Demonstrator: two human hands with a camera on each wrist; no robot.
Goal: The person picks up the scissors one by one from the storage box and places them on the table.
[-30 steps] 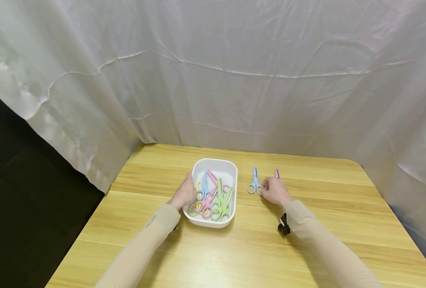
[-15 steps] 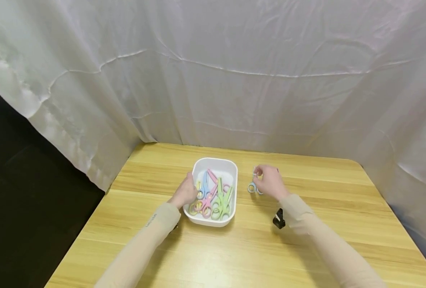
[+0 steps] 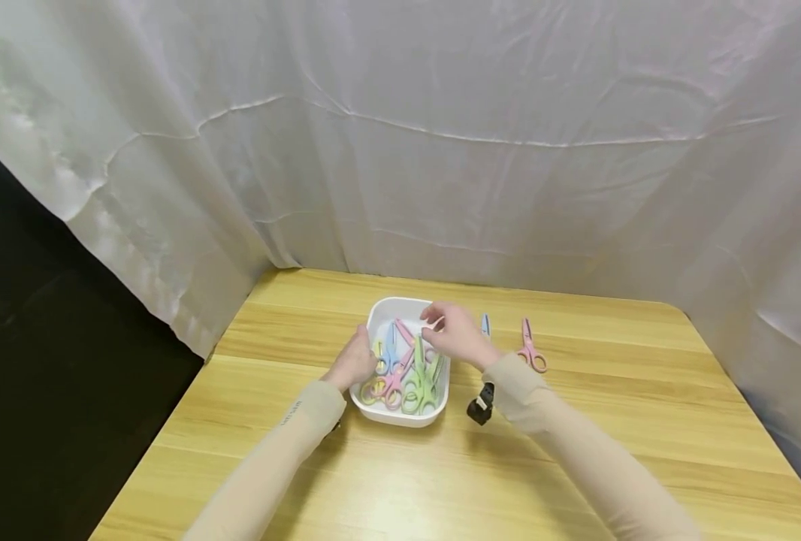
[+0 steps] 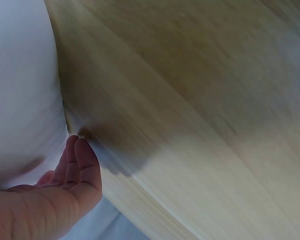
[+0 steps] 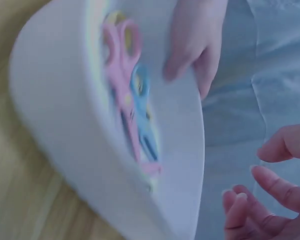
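Note:
In the head view a white plastic bin holds several children's scissors: pink scissors, green scissors, blue scissors and some yellow ones. My left hand grips the bin's left wall, thumb over the rim and fingers outside. Above the bin's right rim hovers my right hand, its fingers loosely bent and apart, with nothing between them in the right wrist view. On the table right of the bin lie pink scissors and blue scissors, the latter mostly hidden by my right hand and wrist.
The wooden table carries the bin near its back half. A pale grey curtain hangs along the back and sides. A black area lies beyond the left table edge.
My right hand has moved left, from over the pink scissors on the table, past the blue ones, to above the bin. The pink scissors are uncovered. My left hand stays on the bin.

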